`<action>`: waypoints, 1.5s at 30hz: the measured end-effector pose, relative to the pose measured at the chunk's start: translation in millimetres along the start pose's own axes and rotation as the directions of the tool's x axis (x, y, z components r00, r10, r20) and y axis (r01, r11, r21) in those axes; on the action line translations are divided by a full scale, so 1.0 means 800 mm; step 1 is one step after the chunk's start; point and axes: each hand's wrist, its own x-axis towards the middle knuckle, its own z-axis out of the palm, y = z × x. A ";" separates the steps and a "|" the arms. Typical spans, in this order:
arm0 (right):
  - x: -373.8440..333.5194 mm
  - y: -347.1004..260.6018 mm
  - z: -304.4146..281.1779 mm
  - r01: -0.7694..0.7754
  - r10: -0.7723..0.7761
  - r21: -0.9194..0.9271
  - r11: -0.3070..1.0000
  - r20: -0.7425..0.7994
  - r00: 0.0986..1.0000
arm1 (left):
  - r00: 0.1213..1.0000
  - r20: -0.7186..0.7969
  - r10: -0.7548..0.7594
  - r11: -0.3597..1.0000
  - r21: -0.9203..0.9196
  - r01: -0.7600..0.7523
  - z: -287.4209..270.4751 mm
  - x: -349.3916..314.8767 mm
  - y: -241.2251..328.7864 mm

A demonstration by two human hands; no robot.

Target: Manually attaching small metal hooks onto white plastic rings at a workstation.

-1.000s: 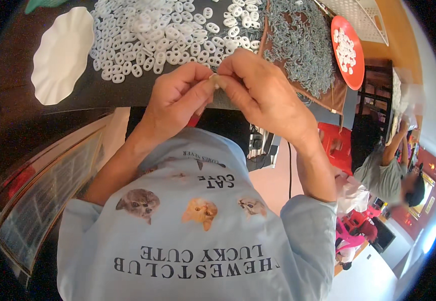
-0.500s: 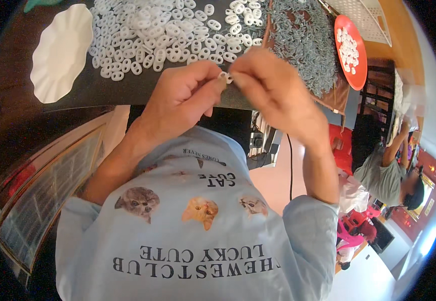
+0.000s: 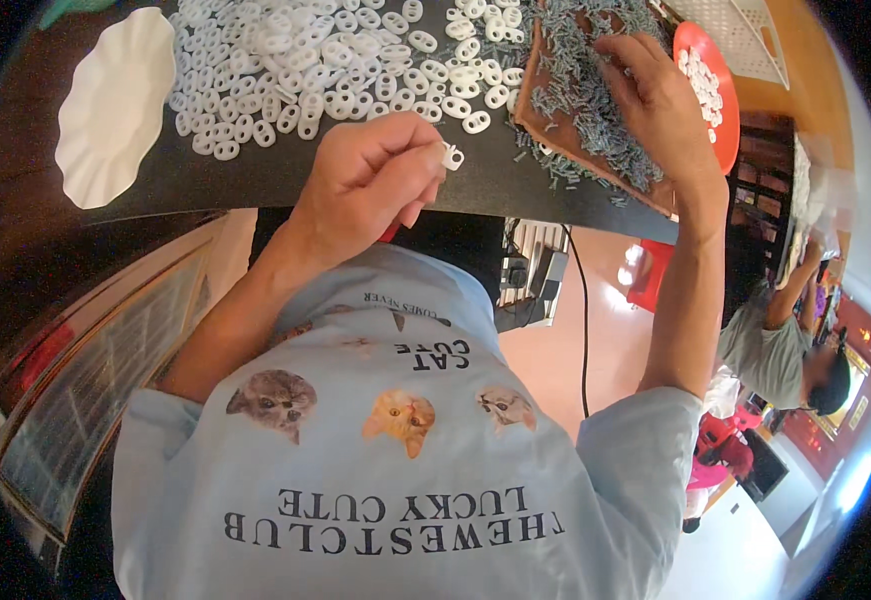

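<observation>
Between the thumb and fingers of my left hand (image 3: 370, 180) is a small white plastic oval piece with holes (image 3: 453, 158), held just above the table's near edge. My right hand (image 3: 670, 115) reaches over a heap of small slim grey pieces (image 3: 590, 125), its thumb and fingers apart at the heap. The exact kind of the grey pieces is too small to tell. They lie spread on a brown mat (image 3: 549, 128). Beyond my left hand, many similar white oval pieces (image 3: 295, 65) are heaped on the dark table.
A white wavy-edged dish (image 3: 115, 110) lies at the left. On the far right, a red plate (image 3: 723, 135) holds several white pieces, near a white perforated basket (image 3: 745, 40). A black cable (image 3: 583, 330) hangs below the table. Another person (image 3: 770, 350) is at the right.
My right hand has left the white piece and moved right onto the grey heap. My left hand stays in place with the piece. More of the brown mat shows.
</observation>
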 end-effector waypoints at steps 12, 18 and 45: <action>-0.021 -0.046 0.005 0.022 -0.018 -0.020 1.000 0.164 0.986 | 1.000 -0.003 -0.003 1.000 0.000 0.003 0.001 -0.001 0.004; -0.021 -0.049 0.005 0.024 -0.018 -0.030 0.999 0.167 0.986 | 1.000 -0.010 -0.004 1.000 -0.009 0.004 0.001 -0.001 0.003; -0.005 -0.137 0.004 0.058 -0.102 0.411 0.910 0.087 0.991 | 0.997 -0.074 0.002 0.990 -0.140 -0.013 0.003 0.002 0.001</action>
